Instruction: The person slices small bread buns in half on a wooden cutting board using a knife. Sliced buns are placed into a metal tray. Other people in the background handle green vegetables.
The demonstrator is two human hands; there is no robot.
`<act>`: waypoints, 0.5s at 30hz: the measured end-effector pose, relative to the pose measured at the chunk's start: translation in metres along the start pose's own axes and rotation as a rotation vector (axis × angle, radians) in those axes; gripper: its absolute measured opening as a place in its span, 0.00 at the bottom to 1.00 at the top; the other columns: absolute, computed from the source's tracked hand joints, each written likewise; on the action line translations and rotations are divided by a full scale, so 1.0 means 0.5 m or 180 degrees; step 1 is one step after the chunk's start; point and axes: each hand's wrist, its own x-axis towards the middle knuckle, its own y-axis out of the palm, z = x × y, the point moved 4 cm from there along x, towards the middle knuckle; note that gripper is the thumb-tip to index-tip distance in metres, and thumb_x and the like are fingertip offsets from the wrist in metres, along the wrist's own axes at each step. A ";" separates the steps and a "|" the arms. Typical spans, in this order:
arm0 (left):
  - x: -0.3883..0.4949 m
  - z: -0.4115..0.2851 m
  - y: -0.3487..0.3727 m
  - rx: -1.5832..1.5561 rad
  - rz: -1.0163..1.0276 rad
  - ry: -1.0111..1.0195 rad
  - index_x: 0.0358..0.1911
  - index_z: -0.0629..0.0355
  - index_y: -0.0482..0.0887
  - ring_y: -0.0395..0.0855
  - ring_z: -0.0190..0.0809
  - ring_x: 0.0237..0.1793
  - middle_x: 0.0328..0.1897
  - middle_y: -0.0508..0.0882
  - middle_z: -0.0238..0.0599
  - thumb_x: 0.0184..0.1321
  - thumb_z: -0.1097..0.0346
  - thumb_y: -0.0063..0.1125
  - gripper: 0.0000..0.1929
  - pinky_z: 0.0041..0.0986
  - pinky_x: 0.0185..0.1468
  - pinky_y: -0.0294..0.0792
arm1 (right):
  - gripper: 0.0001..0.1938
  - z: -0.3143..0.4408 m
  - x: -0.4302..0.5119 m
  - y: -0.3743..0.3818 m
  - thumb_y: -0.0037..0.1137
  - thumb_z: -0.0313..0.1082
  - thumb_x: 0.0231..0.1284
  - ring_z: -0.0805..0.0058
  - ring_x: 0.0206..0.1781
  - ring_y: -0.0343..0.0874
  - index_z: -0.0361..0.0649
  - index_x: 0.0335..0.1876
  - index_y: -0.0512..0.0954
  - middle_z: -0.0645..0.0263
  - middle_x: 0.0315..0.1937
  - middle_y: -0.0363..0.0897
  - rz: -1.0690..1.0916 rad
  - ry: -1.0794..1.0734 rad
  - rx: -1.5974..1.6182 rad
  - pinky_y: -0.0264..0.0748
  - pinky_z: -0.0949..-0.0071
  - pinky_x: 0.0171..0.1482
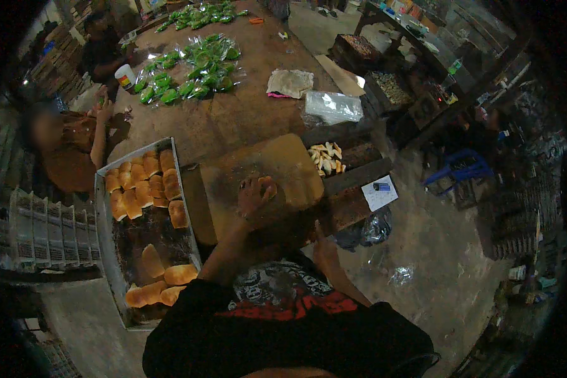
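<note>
My left hand point(253, 196) rests over the cutting board point(293, 165), its fingers on a small brown piece of bread point(268, 187). At the board's near right edge is my right hand point(325, 248), low and blurred, with one finger pointing forward; whether it holds anything cannot be told. Left of the board lies a metal tray point(182, 189) with rows of browned bread rolls point(141, 191) at its far end and several loose rolls point(180, 274) at its near end. Cut bread pieces point(327, 158) are heaped just beyond the board's right edge.
Green items in clear wrappers point(203, 71) cover part of the wooden table point(245, 111). Folded cloth point(290, 82), a clear plastic pack point(334, 107) and a white tub point(124, 76) stand around them. Paper point(380, 193) lies at right. Two people sit at the left side.
</note>
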 end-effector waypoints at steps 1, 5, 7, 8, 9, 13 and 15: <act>-0.010 0.010 -0.012 -0.0113 -0.0148 0.0143 0.60 0.55 0.79 0.79 0.59 0.61 0.67 0.76 0.50 0.62 0.47 0.66 0.28 0.51 0.64 0.71 | 0.38 0.007 0.015 -0.013 0.50 0.28 0.69 0.41 0.43 0.83 0.56 0.83 0.53 0.41 0.54 0.81 -0.0343 -0.0127 0.0089 0.78 0.48 0.38; -0.052 0.032 -0.047 -0.0647 -0.0326 0.0240 0.59 0.57 0.79 0.80 0.60 0.58 0.64 0.78 0.52 0.52 0.49 0.77 0.33 0.48 0.60 0.75 | 0.38 0.015 0.058 -0.078 0.50 0.30 0.70 0.38 0.43 0.83 0.57 0.84 0.51 0.38 0.55 0.80 -0.1411 -0.0507 -0.0305 0.79 0.47 0.40; -0.047 0.026 -0.055 -0.0771 -0.0254 0.0395 0.59 0.58 0.79 0.81 0.58 0.58 0.62 0.79 0.52 0.50 0.51 0.79 0.35 0.46 0.59 0.76 | 0.37 0.005 0.077 -0.097 0.50 0.31 0.71 0.37 0.41 0.83 0.58 0.84 0.51 0.37 0.53 0.81 -0.1086 -0.0763 -0.0180 0.79 0.47 0.40; -0.042 0.021 -0.053 -0.0848 -0.0194 0.0363 0.60 0.58 0.79 0.81 0.57 0.58 0.62 0.80 0.51 0.50 0.52 0.79 0.35 0.44 0.58 0.77 | 0.37 0.001 0.086 -0.099 0.50 0.32 0.71 0.36 0.39 0.83 0.58 0.84 0.51 0.37 0.52 0.81 -0.0899 -0.0818 -0.0122 0.79 0.46 0.40; -0.031 0.014 -0.053 -0.0872 -0.0180 0.0490 0.60 0.58 0.79 0.82 0.56 0.58 0.61 0.81 0.51 0.50 0.53 0.79 0.35 0.43 0.58 0.77 | 0.36 -0.004 0.089 -0.092 0.50 0.32 0.72 0.36 0.38 0.83 0.58 0.83 0.52 0.36 0.50 0.81 -0.0666 -0.0730 -0.0089 0.78 0.46 0.40; 0.002 -0.021 -0.041 -0.0688 -0.0494 0.0668 0.58 0.59 0.81 0.83 0.53 0.58 0.59 0.83 0.49 0.52 0.56 0.77 0.31 0.39 0.57 0.79 | 0.34 -0.018 0.102 -0.032 0.52 0.34 0.72 0.37 0.38 0.83 0.59 0.82 0.57 0.36 0.43 0.82 0.0298 -0.0162 -0.0292 0.78 0.45 0.40; 0.010 -0.033 -0.041 -0.0776 -0.0499 0.0690 0.56 0.60 0.82 0.85 0.52 0.57 0.58 0.85 0.49 0.54 0.58 0.76 0.27 0.39 0.56 0.79 | 0.33 0.011 0.090 -0.019 0.52 0.35 0.72 0.37 0.37 0.83 0.58 0.81 0.59 0.38 0.40 0.82 -0.0141 -0.1048 0.0126 0.76 0.44 0.39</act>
